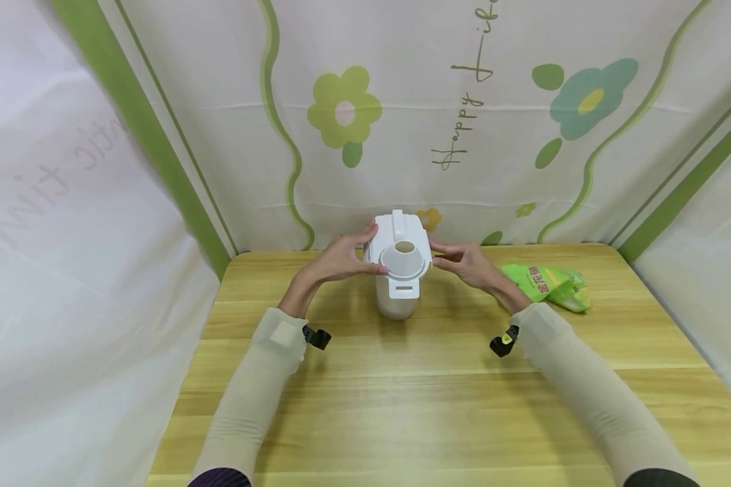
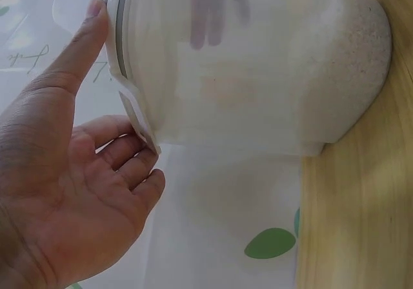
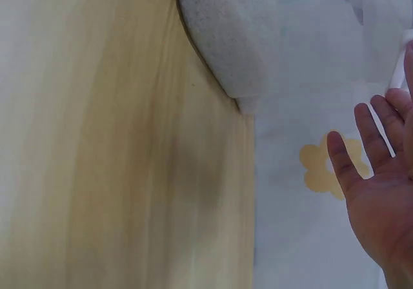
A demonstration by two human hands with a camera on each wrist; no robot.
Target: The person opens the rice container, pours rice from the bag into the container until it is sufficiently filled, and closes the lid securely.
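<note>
A tall, translucent storage container stands on the table, with pale grainy contents at its bottom. On its top sits a white lid carrying a round white measuring cup. My left hand holds the lid's left side, thumb at its front and fingers bent at a side flap. From the other side, my right hand touches the lid's right edge with forefinger and thumb. Its other fingers stretch out, apart from the container.
A crumpled green packet lies on the table to the right, partly behind my right wrist. The wooden table ends at a printed curtain behind the container. More curtain hangs on both sides.
</note>
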